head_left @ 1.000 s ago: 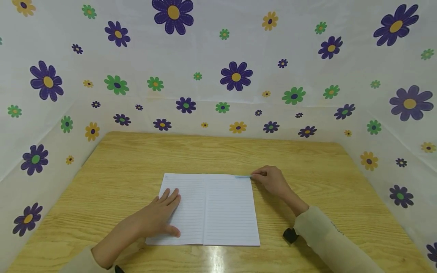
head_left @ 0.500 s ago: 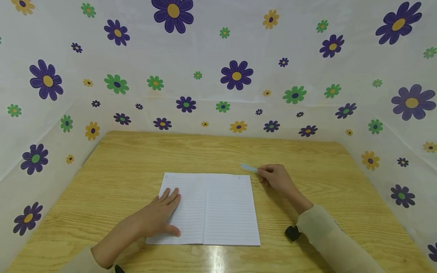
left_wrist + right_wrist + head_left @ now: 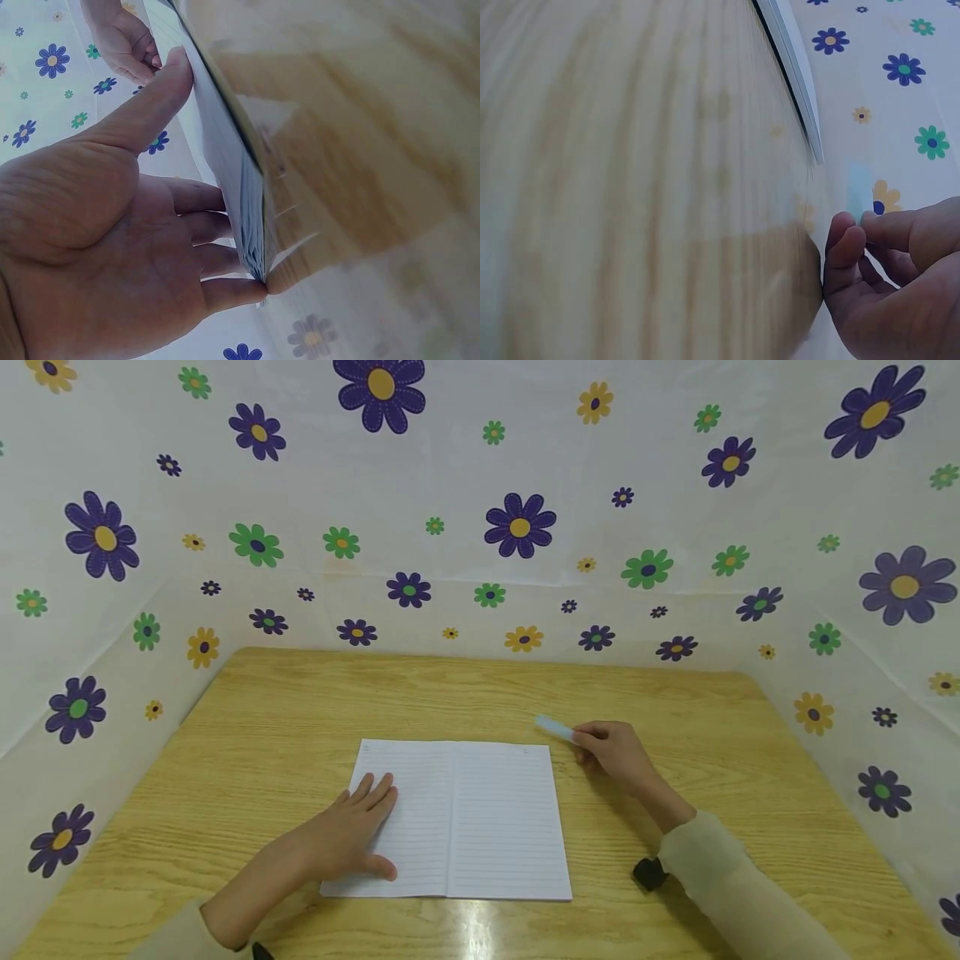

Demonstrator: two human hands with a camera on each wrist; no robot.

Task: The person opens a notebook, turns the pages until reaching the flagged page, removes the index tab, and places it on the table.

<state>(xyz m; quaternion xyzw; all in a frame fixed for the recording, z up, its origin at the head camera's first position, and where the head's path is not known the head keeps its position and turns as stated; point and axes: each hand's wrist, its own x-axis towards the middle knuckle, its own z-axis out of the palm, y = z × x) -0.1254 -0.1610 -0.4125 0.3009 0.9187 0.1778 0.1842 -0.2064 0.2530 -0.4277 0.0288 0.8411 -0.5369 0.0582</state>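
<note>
An open notebook [image 3: 504, 831] with lined white pages lies on the table. My left hand [image 3: 347, 837] rests on its left page, fingers straight and spread, thumb apart near the lower part. In the left wrist view the fingers reach over the notebook's page stack [image 3: 229, 161]. Beyond the notebook's top right corner, my right hand [image 3: 613, 752] pinches one end of a narrow pale blue see-through strip [image 3: 553, 727] between thumb and index finger. The strip's free end points left and away from me. In the right wrist view the strip [image 3: 859, 184] stands out beyond the fingertips.
The wood-grain table [image 3: 315, 697] reaches back to a white flower-print cloth [image 3: 420, 485], which also rises on both sides. A black object [image 3: 649, 874] sits at the right sleeve's cuff.
The strip was along the notebook's top right edge; my right hand has drawn it off, moving right and slightly away from me. The left hand and notebook stay in place.
</note>
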